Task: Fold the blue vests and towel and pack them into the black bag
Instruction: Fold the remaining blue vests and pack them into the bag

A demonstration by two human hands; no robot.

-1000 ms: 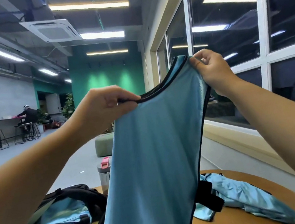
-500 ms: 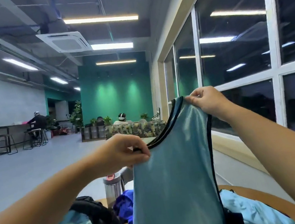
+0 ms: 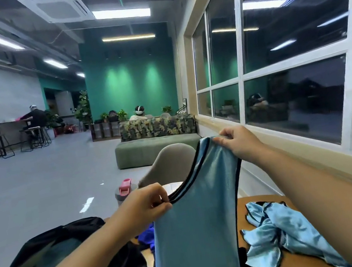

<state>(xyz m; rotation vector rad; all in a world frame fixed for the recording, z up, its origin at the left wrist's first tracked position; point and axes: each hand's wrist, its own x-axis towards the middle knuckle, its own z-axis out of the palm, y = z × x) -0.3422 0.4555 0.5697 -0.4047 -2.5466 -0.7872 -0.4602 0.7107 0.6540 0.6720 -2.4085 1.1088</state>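
A light blue vest (image 3: 198, 229) with black trim hangs upright in front of me, held up by both hands. My left hand (image 3: 142, 205) pinches its black neckline at the lower left. My right hand (image 3: 238, 142) pinches the upper shoulder strap. The black bag (image 3: 50, 252) lies open at the lower left, partly behind my left forearm. A second light blue vest (image 3: 286, 226) lies crumpled on the wooden table (image 3: 248, 212) at the right. A dark blue cloth (image 3: 147, 237) peeks out between the bag and the hanging vest.
A grey bottle with a pink lid (image 3: 125, 190) stands behind my left hand. A beige chair (image 3: 171, 164) sits past the table, a green sofa (image 3: 156, 146) beyond it. Windows line the right wall. People sit far off.
Both hands and the vest sit lower in view as the camera tilted up. The vest stays held by the same two pinches; the crumpled vest and table show more.
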